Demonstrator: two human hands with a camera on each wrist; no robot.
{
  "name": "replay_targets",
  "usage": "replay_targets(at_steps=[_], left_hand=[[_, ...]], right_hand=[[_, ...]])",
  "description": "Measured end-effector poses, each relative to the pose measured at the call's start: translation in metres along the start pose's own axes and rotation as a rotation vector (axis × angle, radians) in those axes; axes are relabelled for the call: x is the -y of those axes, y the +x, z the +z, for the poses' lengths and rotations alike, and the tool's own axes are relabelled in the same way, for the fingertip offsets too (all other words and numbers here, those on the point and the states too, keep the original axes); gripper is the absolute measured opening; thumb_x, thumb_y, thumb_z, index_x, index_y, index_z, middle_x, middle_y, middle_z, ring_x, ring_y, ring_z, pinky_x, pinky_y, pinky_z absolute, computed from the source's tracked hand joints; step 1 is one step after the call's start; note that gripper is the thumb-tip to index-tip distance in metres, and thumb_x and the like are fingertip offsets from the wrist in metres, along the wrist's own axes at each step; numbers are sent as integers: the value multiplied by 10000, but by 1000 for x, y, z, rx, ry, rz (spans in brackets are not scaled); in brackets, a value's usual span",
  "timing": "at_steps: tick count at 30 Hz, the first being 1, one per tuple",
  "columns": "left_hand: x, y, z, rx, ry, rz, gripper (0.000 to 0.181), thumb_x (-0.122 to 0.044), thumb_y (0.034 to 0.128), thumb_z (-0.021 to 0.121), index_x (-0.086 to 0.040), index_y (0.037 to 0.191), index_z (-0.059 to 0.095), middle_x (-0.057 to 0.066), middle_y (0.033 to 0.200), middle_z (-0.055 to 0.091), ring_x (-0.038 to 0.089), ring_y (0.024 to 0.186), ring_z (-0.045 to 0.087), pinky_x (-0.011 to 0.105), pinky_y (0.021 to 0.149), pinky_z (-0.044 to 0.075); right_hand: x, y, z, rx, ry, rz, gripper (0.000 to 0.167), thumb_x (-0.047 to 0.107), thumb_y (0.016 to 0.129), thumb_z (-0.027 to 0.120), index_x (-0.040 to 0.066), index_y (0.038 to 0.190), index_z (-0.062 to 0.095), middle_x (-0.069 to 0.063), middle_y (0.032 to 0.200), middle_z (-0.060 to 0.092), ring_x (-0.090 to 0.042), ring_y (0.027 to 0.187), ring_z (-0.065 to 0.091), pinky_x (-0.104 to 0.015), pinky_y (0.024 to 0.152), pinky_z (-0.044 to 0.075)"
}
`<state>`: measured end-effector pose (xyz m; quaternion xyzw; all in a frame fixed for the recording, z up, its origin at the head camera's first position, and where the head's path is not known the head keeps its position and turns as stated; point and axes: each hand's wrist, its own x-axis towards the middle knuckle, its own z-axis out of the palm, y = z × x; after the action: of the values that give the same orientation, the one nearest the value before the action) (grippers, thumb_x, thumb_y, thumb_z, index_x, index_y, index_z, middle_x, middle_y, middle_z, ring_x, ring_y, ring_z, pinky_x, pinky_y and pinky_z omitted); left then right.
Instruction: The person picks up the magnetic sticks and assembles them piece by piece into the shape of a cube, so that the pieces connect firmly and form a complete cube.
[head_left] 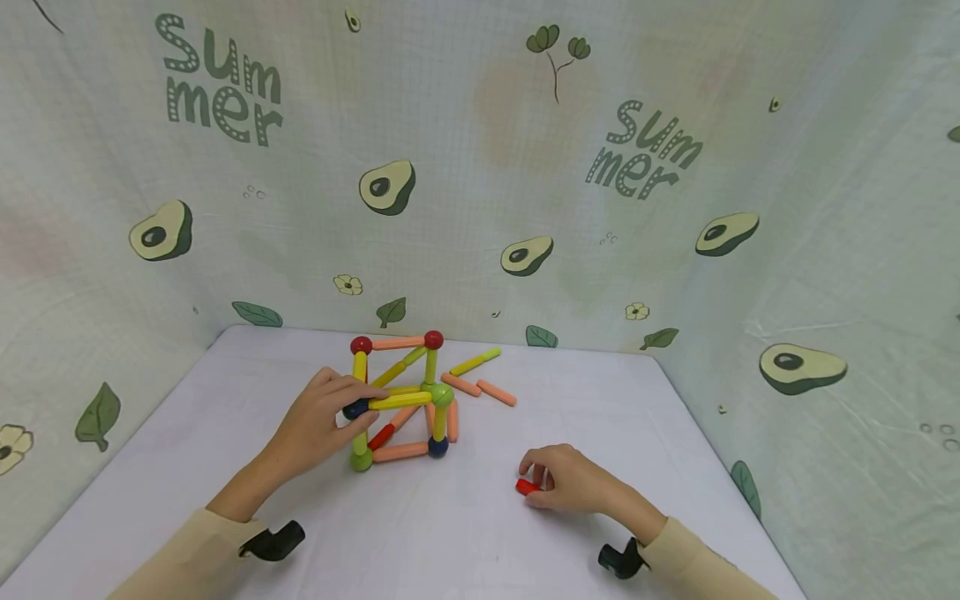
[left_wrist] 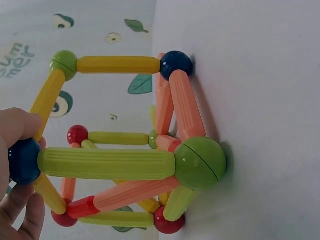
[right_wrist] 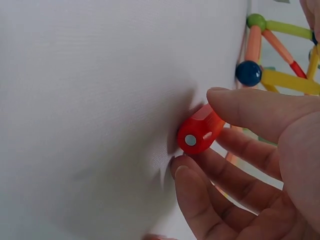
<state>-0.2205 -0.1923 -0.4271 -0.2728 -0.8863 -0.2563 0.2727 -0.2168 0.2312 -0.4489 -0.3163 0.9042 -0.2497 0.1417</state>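
A frame of magnetic rods and balls (head_left: 401,451), in yellow, green, salmon and red, stands on the left half of the table. At its upper front left corner my left hand (head_left: 318,417) grips a dark blue ball (left_wrist: 24,161). A light green rod (left_wrist: 107,163) runs from that ball to a green ball (left_wrist: 200,163) on the tabletop. To the right of the frame, my right hand (head_left: 573,479) pinches a short red magnetic rod (right_wrist: 200,131) between thumb and fingers, low over the white surface. A round metal end of this rod faces the right wrist camera.
Behind the frame lie a yellow-green rod (head_left: 476,361) and loose salmon rods (head_left: 497,393). A patterned cloth (head_left: 450,108) hangs behind and beside the white table (head_left: 600,400). Each wrist carries a black camera mount (head_left: 273,542).
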Motion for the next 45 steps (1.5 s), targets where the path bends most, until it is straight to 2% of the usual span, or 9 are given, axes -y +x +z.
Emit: replay_targets(at_steps=[12, 18, 25, 29, 36, 40, 45], left_hand=[[0, 0, -2, 14, -10, -11, 362, -150, 844, 916, -247, 1175, 805, -52, 1102, 762, 109, 960, 445, 281, 706, 470], [-1, 0, -1, 9, -12, -9, 368, -137, 838, 918, -244, 1171, 807, -48, 1099, 764, 117, 968, 455, 288, 716, 478], [-1, 1, -2, 12, -11, -20, 357, -147, 844, 916, -242, 1171, 809, -44, 1099, 764, 115, 966, 454, 284, 712, 482], [-1, 0, -2, 19, -12, -24, 365, -160, 842, 921, -244, 1179, 808, -38, 1108, 763, 118, 974, 460, 289, 722, 491], [3, -3, -9, 88, -24, -27, 404, -195, 890, 884, -275, 1269, 771, -57, 1190, 747, 116, 1033, 464, 336, 785, 509], [7, -3, -13, 139, -39, -25, 413, -174, 914, 856, -282, 1298, 749, -81, 1230, 736, 110, 1055, 468, 354, 814, 516], [8, -3, -16, 187, -58, -3, 432, -174, 932, 840, -278, 1335, 725, -81, 1264, 726, 104, 1052, 472, 337, 816, 513]], right_hand=[[2, 7, -3, 17, -7, 6, 278, 185, 930, 836, 98, 1170, 726, 3, 918, 687, -43, 669, 577, -223, 655, 507], [0, 7, -3, 33, -13, 31, 252, 170, 913, 849, 134, 1135, 735, 38, 884, 669, -40, 695, 565, -230, 673, 497], [-1, 3, -1, -2, -43, -14, 166, 107, 899, 847, 155, 1027, 754, 49, 835, 656, -50, 713, 563, -225, 660, 488], [2, 7, 1, -30, -72, -51, 153, 112, 924, 830, 154, 1053, 760, 84, 863, 666, -57, 757, 579, -223, 695, 504], [32, 31, 5, -127, -33, -101, 196, 129, 976, 785, 152, 1169, 759, 75, 993, 726, -54, 809, 625, -224, 751, 561], [57, 51, 11, -205, 41, -175, 218, 120, 985, 774, 126, 1202, 754, 33, 1058, 755, -60, 836, 674, -212, 764, 578], [89, 75, 23, -285, 144, -218, 255, 99, 973, 786, 83, 1225, 756, -13, 1112, 769, -94, 895, 719, -203, 798, 589]])
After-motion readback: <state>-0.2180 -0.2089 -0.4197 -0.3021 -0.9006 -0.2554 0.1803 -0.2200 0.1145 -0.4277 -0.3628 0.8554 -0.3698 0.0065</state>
